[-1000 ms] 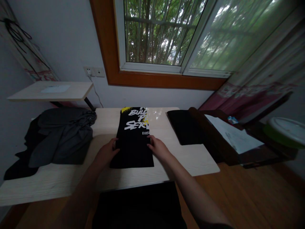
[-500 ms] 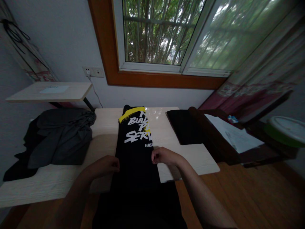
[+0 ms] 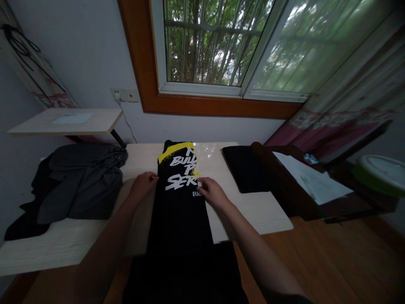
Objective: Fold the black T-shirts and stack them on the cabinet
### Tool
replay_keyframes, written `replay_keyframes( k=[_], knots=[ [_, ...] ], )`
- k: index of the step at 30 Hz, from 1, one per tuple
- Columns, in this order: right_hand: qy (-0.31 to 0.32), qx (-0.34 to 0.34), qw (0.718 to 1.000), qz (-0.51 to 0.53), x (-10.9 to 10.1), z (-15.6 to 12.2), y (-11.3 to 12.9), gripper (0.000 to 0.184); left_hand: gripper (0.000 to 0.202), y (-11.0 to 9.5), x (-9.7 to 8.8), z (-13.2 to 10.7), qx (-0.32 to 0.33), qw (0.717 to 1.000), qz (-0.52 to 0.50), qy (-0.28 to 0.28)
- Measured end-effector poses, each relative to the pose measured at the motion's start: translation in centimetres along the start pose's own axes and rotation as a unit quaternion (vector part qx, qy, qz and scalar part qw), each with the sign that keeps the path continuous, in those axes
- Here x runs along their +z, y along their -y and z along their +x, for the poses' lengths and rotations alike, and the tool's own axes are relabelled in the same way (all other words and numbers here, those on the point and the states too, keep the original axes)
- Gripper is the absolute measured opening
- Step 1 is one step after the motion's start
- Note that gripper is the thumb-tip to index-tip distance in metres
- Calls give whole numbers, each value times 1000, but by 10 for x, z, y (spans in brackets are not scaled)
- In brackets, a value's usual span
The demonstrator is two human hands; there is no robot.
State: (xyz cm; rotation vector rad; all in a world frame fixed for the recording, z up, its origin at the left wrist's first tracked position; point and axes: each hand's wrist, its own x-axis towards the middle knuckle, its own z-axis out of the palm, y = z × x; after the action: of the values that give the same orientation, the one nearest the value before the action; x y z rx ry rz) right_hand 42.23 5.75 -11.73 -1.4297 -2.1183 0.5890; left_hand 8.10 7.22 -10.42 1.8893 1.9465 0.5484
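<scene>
A black T-shirt (image 3: 180,219), folded into a long narrow strip, lies on the pale table in front of me. Its upper part carries a yellow band and white lettering, cut off at the right fold. My left hand (image 3: 144,184) is at the strip's left edge, with the fingertips pinched together on the cloth. Across from it, my right hand (image 3: 214,192) has thumb and fingers closed on the right edge, beside the white lettering. The shirt's near end merges with my dark clothing, so its limit is hard to make out.
A heap of dark grey clothing (image 3: 85,181) sits on the table's left side, below a small raised shelf (image 3: 66,120). On the right lie a flat black item (image 3: 247,169) and a dark wooden chair (image 3: 284,185) with white papers (image 3: 311,179). A window (image 3: 218,46) is behind the table.
Both my hands have moved away from me along the shirt's edges, from its plain lower part up to the lettering. The shirt has stayed in nearly the same place.
</scene>
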Motion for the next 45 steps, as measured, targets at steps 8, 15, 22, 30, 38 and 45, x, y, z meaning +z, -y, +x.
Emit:
replay_keyframes(
  k=[8, 15, 22, 30, 38, 45],
  knots=[
    [-24, 9, 995, -97, 13, -7, 8, 29, 21, -5, 22, 28, 8, 997, 32, -74],
    [-23, 6, 992, -124, 14, -9, 10, 26, 15, -7, 24, 32, -45, 997, 29, -50],
    [-16, 8, 991, -136, 13, -10, 13, 26, 16, 1, 20, 27, -82, 994, 17, -64],
    [-17, 5, 991, -134, 12, -10, 13, 25, 12, 1, 22, 25, -11, 991, 73, -115],
    [-13, 1, 990, -143, 14, -10, 11, 25, 32, -24, 26, 23, 187, 970, 107, -109],
    [2, 0, 987, -163, 13, -10, 12, 31, 47, -7, 32, 28, 144, 975, 146, -90]
  ],
)
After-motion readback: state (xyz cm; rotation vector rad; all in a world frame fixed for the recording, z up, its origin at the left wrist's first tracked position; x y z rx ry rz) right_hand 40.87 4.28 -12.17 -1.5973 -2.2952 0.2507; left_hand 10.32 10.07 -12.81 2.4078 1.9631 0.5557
